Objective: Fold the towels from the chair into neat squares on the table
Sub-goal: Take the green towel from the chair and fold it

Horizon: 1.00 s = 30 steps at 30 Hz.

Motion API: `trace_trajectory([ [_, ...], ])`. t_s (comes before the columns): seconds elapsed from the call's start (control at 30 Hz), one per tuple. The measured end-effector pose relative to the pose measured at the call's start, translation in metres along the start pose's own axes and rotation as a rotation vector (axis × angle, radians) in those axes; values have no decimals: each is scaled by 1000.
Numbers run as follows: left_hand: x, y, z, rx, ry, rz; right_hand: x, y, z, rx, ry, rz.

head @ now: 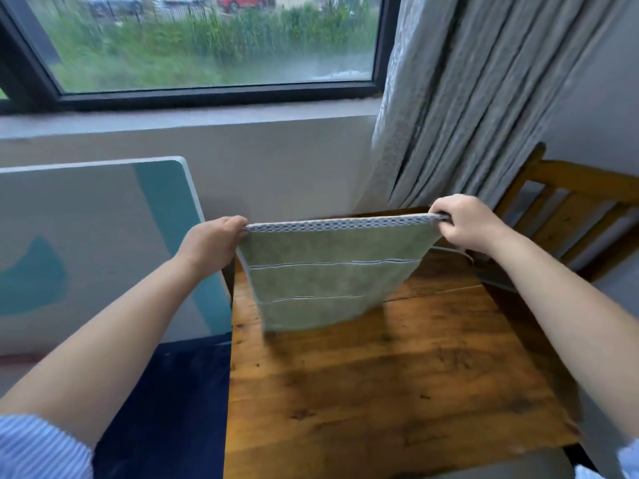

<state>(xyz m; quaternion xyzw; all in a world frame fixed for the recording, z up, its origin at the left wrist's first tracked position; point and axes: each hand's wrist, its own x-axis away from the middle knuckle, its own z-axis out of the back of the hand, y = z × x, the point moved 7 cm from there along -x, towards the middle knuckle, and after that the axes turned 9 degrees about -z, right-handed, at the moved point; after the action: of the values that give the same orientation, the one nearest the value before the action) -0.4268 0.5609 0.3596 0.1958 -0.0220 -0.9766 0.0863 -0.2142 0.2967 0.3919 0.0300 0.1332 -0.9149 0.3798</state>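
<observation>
Towel (328, 274): green terry cloth, matt, nappy pile; top hem a flat woven band in a white and grey check; thin white woven stripes across the body.
Table (380, 375): wood, warm brown, visible grain and dark knots, slight sheen.
Chair (567, 202): wood, orange-brown, smooth slats.
Curtain (466, 98): grey cloth, textured weave, matt.
Window frame (214, 95): dark, smooth, material unclear.
Sleeve (38, 447): striped cloth, blue and white.
</observation>
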Motion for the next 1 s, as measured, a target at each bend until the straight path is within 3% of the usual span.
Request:
trace_trajectory([
  [0.07, -6, -3, -2, 9, -40, 109, -5, 5, 5, -15, 25, -38],
  [0.3, -25, -7, -11, 1, -144, 233, -37, 11, -8, 4, 11, -144],
  [0.57, -34, -9, 15, 58, 119, 279, -37, 9, 12, -98, 198, -84],
  [0.67, -4, -1, 14, 113, 200, 147, -6, 10, -2, -146, 149, -50],
  [0.8, 55, 13, -32, 213, -100, -28, 40, 15, -50, -159, -119, 54],
  [1.0, 147, 58, -114, 390, -919, 43, 134, 33, -164, 157, -984, -76],
])
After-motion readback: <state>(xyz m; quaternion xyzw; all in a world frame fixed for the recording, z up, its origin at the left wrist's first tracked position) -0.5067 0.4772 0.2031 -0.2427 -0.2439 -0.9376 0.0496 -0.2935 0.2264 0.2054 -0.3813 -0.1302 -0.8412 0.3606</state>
